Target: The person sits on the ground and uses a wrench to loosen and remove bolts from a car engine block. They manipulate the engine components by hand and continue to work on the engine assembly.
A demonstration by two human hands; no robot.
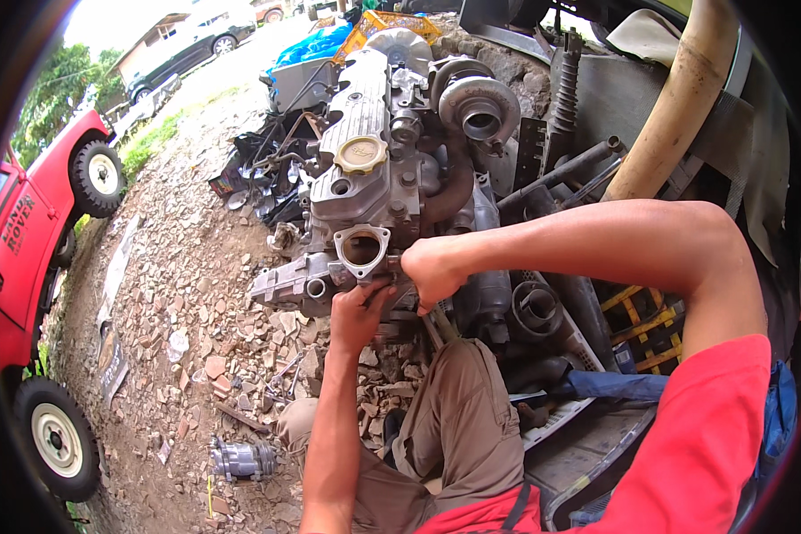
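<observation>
Left hand [361, 313] is part-curled against the front of the bulky grey metal engine [358, 203] straight ahead, right hand [431, 272] half-fisted beside it; what, if anything, is gripped can't be told. Probably super heavy, rigid, maybe greasy; best held by its solid body.

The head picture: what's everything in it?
engine: one, grey, centre
cap: one, cream, engine top
turbocharger: one, grey, engine's right
pole: one, tan, upper right
vehicle: one, red, left
cars: at least two, nearest dark, upper left
crates: two, yellow, top, right
sheet: one, blue, top
metal cylinder: one, silver, lower left
stones: many, brown, ground
scrap: lots, grey, right
left hand: one, bare, at engine
right hand: one, bare, at engine
trousers: one pair, brown, bottom
shirt: one, red, right
</observation>
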